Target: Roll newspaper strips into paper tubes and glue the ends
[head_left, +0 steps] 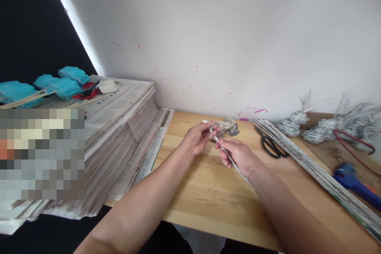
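Fingers of the left hand (199, 137) pinch the upper end of a thin rolled paper stick (224, 149); fingers of the right hand (239, 155) are closed around its middle. The stick is held above the wooden surface (208, 194), near a crumpled cloth (228, 126). Scissors (269, 143) lie to the right, a newspaper stack (125, 127) to the left.

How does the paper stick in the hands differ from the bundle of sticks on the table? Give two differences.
The stick is single and held off the table by the left hand and right hand; the bundle is many sticks lying flat, untouched. The stick looks shorter than the bundle. Both look like rolled newspaper.
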`<state>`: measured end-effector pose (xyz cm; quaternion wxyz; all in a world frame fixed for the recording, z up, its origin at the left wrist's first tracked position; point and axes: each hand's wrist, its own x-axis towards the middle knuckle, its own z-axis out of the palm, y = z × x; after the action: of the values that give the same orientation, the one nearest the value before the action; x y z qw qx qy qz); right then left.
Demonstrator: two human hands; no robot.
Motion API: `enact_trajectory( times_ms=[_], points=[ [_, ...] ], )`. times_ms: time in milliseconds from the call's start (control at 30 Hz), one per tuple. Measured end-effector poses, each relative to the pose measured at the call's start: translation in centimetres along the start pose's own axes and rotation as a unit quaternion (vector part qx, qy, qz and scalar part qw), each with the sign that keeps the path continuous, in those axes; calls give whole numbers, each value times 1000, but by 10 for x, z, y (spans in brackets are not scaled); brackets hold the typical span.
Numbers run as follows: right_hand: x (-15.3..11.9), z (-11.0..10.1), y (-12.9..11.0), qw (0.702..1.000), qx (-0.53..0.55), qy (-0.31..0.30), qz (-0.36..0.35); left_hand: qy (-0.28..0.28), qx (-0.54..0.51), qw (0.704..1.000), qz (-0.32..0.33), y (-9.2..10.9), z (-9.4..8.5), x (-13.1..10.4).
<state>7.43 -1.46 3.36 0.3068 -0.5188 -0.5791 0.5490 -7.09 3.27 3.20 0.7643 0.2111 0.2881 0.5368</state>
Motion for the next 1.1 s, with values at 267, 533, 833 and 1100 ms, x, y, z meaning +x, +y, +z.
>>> enact_trajectory(
  times_ms=[267,533,833,1100],
  points=[
    [-6,8,-1,835,-480,191,-188,21,4,1000,17,1,0,2],
    [-5,2,-3,948,-280,89,-122,3,14,1000,6,0,-1,1],
    [-1,-2,-2,997,-60,28,-26,-12,21,999,-21,3,-3,1],
    [-2,-2,-3,996,-60,63,-23,-39,5,999,4,2,-1,0]
  ],
)
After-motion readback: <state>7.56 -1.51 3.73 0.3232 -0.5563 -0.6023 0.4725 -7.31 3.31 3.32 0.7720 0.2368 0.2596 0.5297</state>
